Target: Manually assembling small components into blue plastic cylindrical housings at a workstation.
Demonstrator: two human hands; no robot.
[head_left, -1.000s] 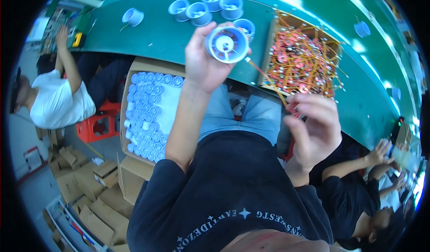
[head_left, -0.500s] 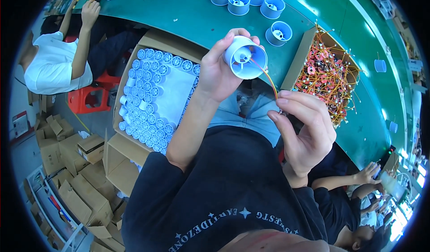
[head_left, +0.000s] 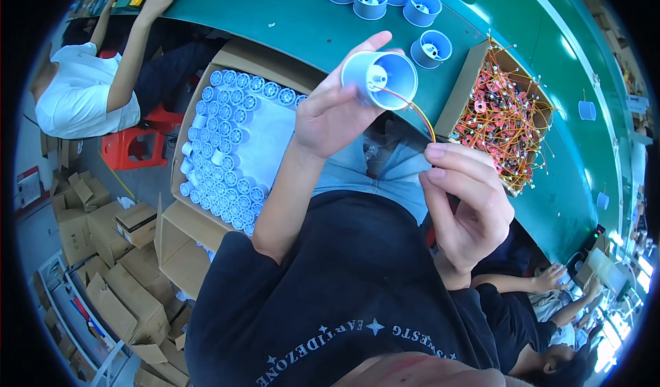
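My left hand (head_left: pixel 324 117) holds a pale blue plastic cup-shaped housing (head_left: pixel 404 78) above the table's near edge. Its open mouth faces me, with a central hub showing inside. Thin red and yellow wires (head_left: pixel 422 115) run from inside the housing over its rim to my right hand (head_left: pixel 474 198). The thumb and fingers of that hand pinch the wires' far end, which they hide. Beyond the housing, several similar housings (head_left: pixel 371 1) stand on the green table (head_left: pixel 295 23).
On the right, a cardboard box (head_left: pixel 459 91) is heaped with red parts and wires (head_left: pixel 505 119). A carton (head_left: pixel 237 56) of pale blue housings (head_left: pixel 227 136) stands left of my lap. Co-workers sit left and lower right; a red stool (head_left: pixel 134 150) and cartons (head_left: pixel 130 304) stand left.
The housing has turned in my left hand, and the left fingers have shifted around it. My right hand keeps its pinch on the wires. The left co-worker's hand has moved along the table.
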